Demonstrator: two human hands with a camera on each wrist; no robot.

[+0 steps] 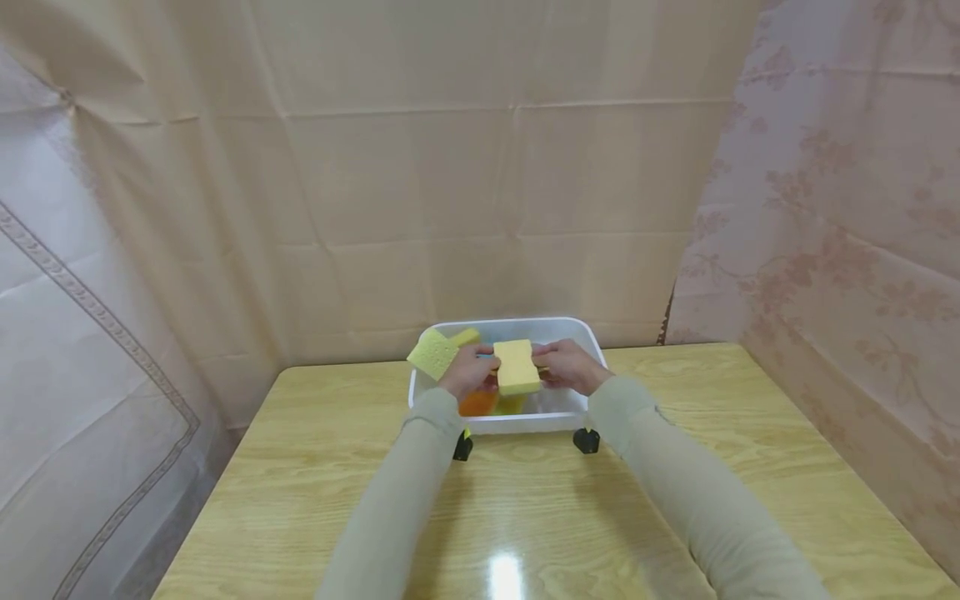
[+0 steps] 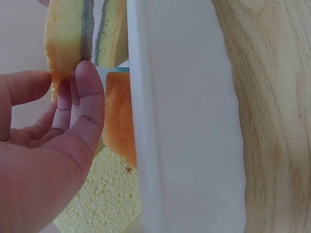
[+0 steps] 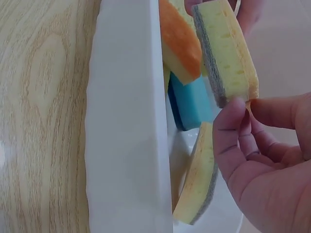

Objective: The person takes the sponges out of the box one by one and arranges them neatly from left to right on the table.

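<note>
A yellow sponge [image 1: 517,367] with a grey scouring layer on its underside is held over a white plastic basin [image 1: 525,425]. My left hand [image 1: 470,369] pinches its left end between thumb and fingers. At the opposite end, my right hand [image 1: 570,365] grips it the same way, thumb on the yellow face and fingertips on the grey one. Below the hands, in the basin, lie an orange sponge [image 3: 182,41], a blue sponge [image 3: 192,104] and another yellow sponge with a grey layer [image 3: 197,179].
A pale yellow porous sponge [image 1: 432,354] leans over the basin's left rim. Black pieces [image 1: 587,440] sit at the basin's front on the wooden table [image 1: 517,500]. Beige cloth [image 1: 465,183] hangs behind, and patterned cloth [image 1: 847,250] lines the right side.
</note>
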